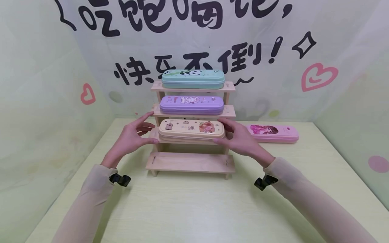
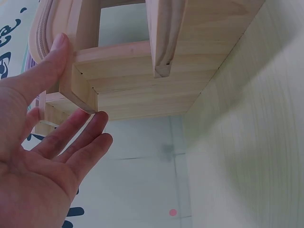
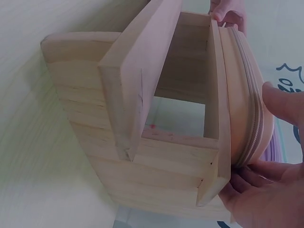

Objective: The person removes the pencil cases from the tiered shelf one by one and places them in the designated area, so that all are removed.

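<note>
A cream pencil case (image 1: 191,130) lies crosswise between a person's two hands, resting on the second step from the bottom of a four-step wooden stand (image 1: 189,162). Its long axis runs from the left fingers to the right fingers, so each end faces a hand. The right hand (image 1: 244,141) is the nearer, thumb at the front corner and other fingers curved behind the end, appearing to pinch the case across its width. The left hand (image 1: 129,140) has its fingers spread, the thumb at the near left corner and the other fingertips off the end, by the edge of the step; whether that thumb presses on the case cannot be told. Any shift along the step appears to turn on this end-to-end lie, with the case inward from both sets of fingers.

Beyond the fingers and one step higher, a purple pencil case (image 1: 191,105) lies parallel, its step seeming to block the way backward. A mint-green pencil case (image 1: 192,79) with a panda design tops the stand, farther off and higher. Below the fingers, toward the person, juts the lowest step. Outside the right fingers, past that hand, a pink pencil case (image 1: 282,135) lies on the pale bench (image 1: 188,209). A wall sheet (image 1: 133,98) with black lettering rises behind the stand.
</note>
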{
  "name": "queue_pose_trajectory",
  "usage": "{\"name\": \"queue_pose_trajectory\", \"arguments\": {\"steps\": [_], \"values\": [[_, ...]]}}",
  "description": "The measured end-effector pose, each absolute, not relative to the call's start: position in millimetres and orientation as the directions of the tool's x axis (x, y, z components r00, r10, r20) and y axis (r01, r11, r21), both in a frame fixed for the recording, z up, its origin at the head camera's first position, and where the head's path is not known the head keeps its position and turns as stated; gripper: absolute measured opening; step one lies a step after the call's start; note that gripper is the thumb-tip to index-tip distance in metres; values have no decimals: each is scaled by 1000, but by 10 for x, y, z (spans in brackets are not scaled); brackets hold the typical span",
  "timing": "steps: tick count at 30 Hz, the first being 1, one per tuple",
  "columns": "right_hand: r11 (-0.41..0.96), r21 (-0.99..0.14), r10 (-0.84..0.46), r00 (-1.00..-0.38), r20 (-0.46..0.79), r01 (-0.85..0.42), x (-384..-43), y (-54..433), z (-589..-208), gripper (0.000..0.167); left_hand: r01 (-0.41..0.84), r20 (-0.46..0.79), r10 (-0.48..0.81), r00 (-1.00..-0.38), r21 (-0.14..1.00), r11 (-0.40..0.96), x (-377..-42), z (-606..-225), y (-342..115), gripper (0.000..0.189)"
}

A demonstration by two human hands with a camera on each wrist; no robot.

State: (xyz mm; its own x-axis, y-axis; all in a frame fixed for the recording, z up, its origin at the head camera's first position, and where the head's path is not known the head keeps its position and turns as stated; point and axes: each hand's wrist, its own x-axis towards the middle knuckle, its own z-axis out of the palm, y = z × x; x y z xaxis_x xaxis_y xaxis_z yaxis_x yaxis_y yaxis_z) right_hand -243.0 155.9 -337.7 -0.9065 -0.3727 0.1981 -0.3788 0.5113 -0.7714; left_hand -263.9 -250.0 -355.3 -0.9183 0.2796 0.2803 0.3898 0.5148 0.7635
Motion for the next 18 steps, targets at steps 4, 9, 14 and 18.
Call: {"name": "queue_pose_trajectory", "arguments": {"steps": [4,9,14,18], "values": [[524,-765,-366,-910,195,-375,-2428,1533,-3381,82,381,271,278,-922,770,512,-2640,-3563,-2494,107],[549,-744,-372,-908,190,-381,-2389,1571,-3373,80,373,264,275,-924,777,508,-2645,-3590,-2490,107],[579,-724,-378,-910,170,-376,-2386,1622,-3337,81,383,274,278,-921,768,514,-2651,-3582,-2488,108],[573,-728,-395,-905,157,-376,-2435,1609,-3327,83,383,274,276,-921,768,514,-2658,-3573,-2494,108]]}}
